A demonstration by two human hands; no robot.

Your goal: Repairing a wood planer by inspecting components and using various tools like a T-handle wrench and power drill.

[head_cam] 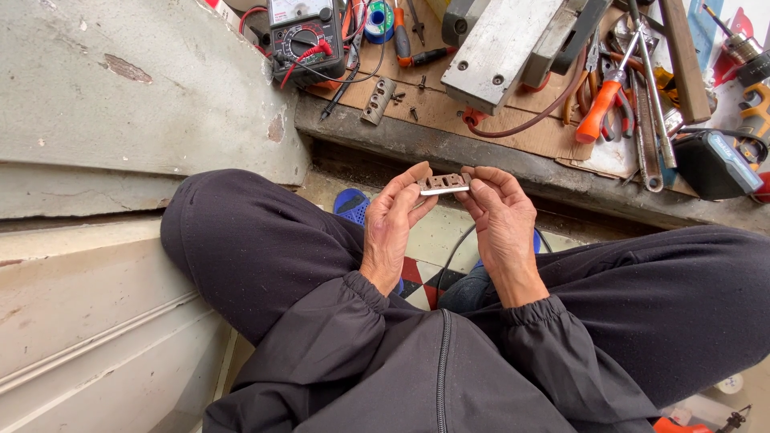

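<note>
Nearest the camera, dark trouser knees flank a patterned tile floor with a blue sandal. Above them the left hand and right hand pinch a small flat brown-and-silver slotted metal piece by its ends, fingertips closed on it, held level between the thumbs. Beyond lies a worn wooden ledge covered with cardboard, bearing a perforated grey metal bracket, loose screws, a black dial multimeter, an orange-handled screwdriver and a grey metal block.
</note>
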